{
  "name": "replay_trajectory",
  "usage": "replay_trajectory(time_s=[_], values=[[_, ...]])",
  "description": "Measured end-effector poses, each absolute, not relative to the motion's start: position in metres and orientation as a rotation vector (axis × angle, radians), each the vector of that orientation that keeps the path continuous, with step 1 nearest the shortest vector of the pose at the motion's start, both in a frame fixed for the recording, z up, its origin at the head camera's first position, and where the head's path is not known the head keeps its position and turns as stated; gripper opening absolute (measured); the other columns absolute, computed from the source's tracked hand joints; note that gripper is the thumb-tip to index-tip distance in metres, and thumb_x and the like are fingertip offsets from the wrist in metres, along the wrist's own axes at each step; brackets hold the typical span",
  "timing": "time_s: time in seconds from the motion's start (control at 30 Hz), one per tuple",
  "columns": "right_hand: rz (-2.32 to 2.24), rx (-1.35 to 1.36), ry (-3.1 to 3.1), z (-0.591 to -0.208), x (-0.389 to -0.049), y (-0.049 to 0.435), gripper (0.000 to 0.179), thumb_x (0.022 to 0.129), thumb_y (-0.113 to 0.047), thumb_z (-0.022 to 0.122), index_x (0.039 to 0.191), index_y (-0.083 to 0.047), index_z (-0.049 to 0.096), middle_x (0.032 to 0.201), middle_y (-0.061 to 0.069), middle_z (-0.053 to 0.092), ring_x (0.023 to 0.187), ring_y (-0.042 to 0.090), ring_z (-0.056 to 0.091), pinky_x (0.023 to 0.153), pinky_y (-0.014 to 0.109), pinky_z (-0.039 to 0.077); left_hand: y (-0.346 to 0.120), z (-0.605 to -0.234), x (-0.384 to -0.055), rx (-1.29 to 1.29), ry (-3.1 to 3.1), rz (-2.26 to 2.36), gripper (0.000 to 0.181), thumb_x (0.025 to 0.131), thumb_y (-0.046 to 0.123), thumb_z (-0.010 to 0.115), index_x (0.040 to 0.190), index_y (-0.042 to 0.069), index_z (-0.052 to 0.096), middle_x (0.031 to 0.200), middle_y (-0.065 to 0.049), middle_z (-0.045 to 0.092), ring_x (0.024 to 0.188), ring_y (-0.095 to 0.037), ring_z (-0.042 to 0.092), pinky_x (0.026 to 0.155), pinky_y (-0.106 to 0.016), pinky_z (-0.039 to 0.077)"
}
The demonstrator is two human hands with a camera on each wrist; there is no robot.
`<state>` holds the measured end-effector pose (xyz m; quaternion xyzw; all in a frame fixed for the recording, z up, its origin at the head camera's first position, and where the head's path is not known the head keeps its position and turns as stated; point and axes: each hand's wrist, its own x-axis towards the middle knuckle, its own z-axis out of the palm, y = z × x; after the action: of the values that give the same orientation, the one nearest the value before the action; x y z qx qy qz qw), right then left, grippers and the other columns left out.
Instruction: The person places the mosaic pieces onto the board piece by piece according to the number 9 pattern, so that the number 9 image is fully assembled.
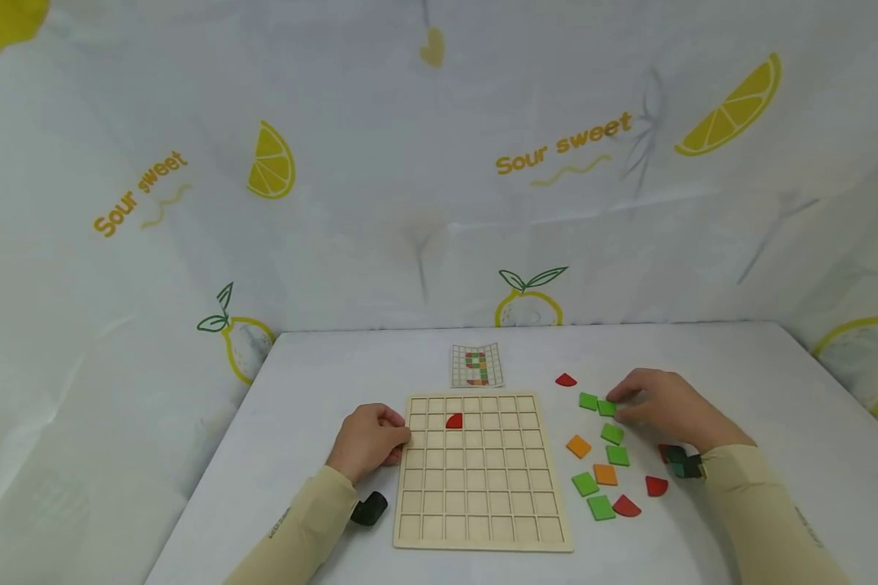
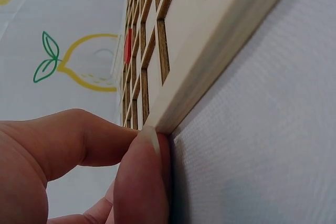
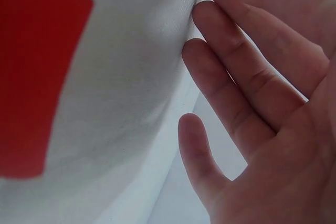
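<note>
The left edge of a pale wooden grid board is pinched between thumb and forefinger of my left hand; the left wrist view shows the fingertips right at the board's side. One red quarter-circle piece lies in a cell of its upper part. To the right of the board, my right hand holds a green square tile by thumb and forefinger, low over the table. Its other fingers are extended. Another green tile lies just left of the held one.
Behind the board lies a small pattern card with coloured shapes on a grid. Several more green tiles, two orange tiles and several red pieces are scattered right of the board. A single red piece lies farther back.
</note>
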<state>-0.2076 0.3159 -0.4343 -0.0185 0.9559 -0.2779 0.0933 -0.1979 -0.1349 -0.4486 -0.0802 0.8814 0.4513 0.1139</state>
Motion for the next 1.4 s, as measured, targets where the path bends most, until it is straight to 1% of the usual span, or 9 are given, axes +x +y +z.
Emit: replay_trajectory(time_s=[0.53, 0.87, 1.07, 1.4], values=[[-0.762, -0.101, 2.859, -0.43, -0.211, 0.316, 0.029, 0.093, -0.018, 0.082, 0.118, -0.005, 0.078, 0.12, 0.016, 0.075, 0.116, 0.041, 0.062, 0.099, 0.063, 0.055, -0.135, -0.444, -0.195, -0.204, 2.571, 1.352, 0.013, 0.092, 0.015, 0.077, 0.101, 0.008, 0.071, 0.075, -0.003, 0.07, 0.061, -0.012, 0.065, 0.06, -0.026, 0.056], [-0.748, -0.106, 2.88, -0.424, -0.209, 0.312, 0.028, 0.093, -0.019, 0.083, 0.118, -0.007, 0.079, 0.119, 0.015, 0.075, 0.116, 0.041, 0.061, 0.099, 0.064, 0.055, -0.135, -0.444, -0.196, -0.2, 2.572, 1.349, 0.013, 0.092, 0.014, 0.076, 0.102, 0.008, 0.071, 0.072, -0.003, 0.069, 0.06, -0.012, 0.064, 0.059, -0.026, 0.056], [-0.742, -0.113, 2.875, -0.422, -0.209, 0.307, 0.028, 0.094, -0.021, 0.083, 0.119, -0.009, 0.079, 0.119, 0.014, 0.075, 0.117, 0.042, 0.061, 0.099, 0.064, 0.056, -0.135, -0.445, -0.195, -0.221, 2.555, 1.359, 0.013, 0.092, 0.015, 0.076, 0.102, 0.008, 0.071, 0.074, -0.003, 0.07, 0.06, -0.012, 0.065, 0.06, -0.026, 0.056], [-0.806, -0.187, 2.833, -0.421, -0.214, 0.279, 0.025, 0.094, -0.024, 0.083, 0.117, -0.014, 0.08, 0.123, 0.009, 0.076, 0.123, 0.039, 0.062, 0.104, 0.062, 0.055, -0.136, -0.444, -0.195, -0.224, 2.56, 1.357, 0.013, 0.092, 0.015, 0.076, 0.102, 0.008, 0.071, 0.075, -0.004, 0.07, 0.061, -0.013, 0.066, 0.06, -0.026, 0.057]])
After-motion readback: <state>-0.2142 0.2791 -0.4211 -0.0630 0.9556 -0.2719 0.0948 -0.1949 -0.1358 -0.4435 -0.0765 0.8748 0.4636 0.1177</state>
